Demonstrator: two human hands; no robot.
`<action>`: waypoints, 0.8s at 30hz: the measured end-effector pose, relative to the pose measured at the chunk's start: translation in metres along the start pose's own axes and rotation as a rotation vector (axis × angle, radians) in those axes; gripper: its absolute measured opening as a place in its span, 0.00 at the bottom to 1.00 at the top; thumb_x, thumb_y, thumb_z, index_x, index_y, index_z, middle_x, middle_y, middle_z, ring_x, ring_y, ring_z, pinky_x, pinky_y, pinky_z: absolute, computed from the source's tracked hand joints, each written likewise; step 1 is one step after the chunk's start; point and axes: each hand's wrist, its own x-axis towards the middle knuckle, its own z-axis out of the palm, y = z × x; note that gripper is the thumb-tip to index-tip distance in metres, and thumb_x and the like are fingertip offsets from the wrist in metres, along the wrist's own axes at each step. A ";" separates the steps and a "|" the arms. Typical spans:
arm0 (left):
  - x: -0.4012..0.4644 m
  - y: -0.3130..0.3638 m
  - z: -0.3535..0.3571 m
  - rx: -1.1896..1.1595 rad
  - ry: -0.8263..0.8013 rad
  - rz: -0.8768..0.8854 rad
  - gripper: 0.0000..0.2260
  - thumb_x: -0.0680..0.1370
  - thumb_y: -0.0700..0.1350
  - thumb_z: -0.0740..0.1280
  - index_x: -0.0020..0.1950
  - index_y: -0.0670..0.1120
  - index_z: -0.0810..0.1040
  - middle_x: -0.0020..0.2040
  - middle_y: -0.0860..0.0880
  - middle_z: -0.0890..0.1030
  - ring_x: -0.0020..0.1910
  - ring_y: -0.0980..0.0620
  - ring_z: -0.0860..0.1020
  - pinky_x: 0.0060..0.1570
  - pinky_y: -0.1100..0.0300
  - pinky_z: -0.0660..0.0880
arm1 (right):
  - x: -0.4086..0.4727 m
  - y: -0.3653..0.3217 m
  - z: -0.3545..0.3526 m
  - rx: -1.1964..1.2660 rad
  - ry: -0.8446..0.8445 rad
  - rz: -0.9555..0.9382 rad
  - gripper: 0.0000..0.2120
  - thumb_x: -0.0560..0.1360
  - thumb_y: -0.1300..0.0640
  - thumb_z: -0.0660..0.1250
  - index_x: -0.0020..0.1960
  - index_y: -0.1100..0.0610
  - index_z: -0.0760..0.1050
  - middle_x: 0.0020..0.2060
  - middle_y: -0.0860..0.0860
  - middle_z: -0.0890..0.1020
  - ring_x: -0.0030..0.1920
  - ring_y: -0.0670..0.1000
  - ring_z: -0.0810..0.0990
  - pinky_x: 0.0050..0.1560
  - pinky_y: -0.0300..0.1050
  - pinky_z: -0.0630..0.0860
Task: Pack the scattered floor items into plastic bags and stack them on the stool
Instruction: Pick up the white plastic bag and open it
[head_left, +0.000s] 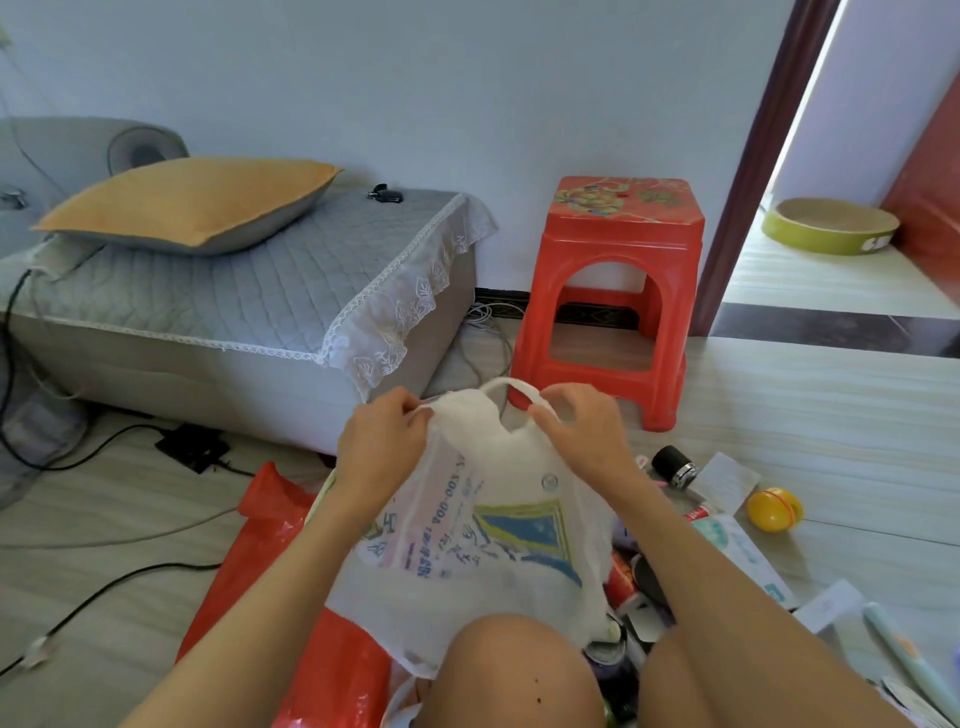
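home living room: quilted sofa (249, 306) with pillow (192, 205), red plastic stool (618, 291), cat scratcher (831, 226) past doorway.

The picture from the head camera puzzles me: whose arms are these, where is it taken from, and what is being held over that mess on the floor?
No machine here: a person wears a wide-angle camera on the head, so you look down along their own arms and knees. The left hand and right hand each pinch the top of a white printed plastic bag, at its handles, holding it up. Beneath it lies a red plastic bag. To the right, small items are scattered on the floor, among them a yellow ball and a black bottle. Behind stands a red stool with nothing on top yet, beside a grey sofa.
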 end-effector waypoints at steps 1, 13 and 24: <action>0.004 -0.004 -0.002 -0.045 -0.006 -0.048 0.07 0.76 0.47 0.62 0.43 0.45 0.76 0.41 0.45 0.82 0.44 0.44 0.78 0.45 0.52 0.74 | 0.000 0.001 -0.002 0.001 0.007 -0.039 0.18 0.73 0.45 0.66 0.57 0.55 0.77 0.56 0.50 0.79 0.60 0.52 0.73 0.63 0.47 0.66; 0.013 -0.070 -0.024 -0.470 -0.143 -0.340 0.11 0.77 0.43 0.65 0.36 0.42 0.79 0.33 0.43 0.79 0.35 0.47 0.75 0.40 0.56 0.72 | 0.009 0.041 -0.011 0.497 -0.319 0.476 0.08 0.73 0.57 0.68 0.37 0.57 0.79 0.31 0.51 0.83 0.32 0.50 0.80 0.35 0.42 0.78; 0.010 -0.124 0.075 0.024 -0.410 0.121 0.31 0.73 0.50 0.69 0.73 0.51 0.60 0.69 0.51 0.66 0.64 0.51 0.68 0.61 0.55 0.67 | 0.056 0.075 0.053 0.264 -0.572 0.428 0.07 0.76 0.57 0.65 0.41 0.55 0.79 0.36 0.49 0.82 0.35 0.48 0.80 0.40 0.37 0.78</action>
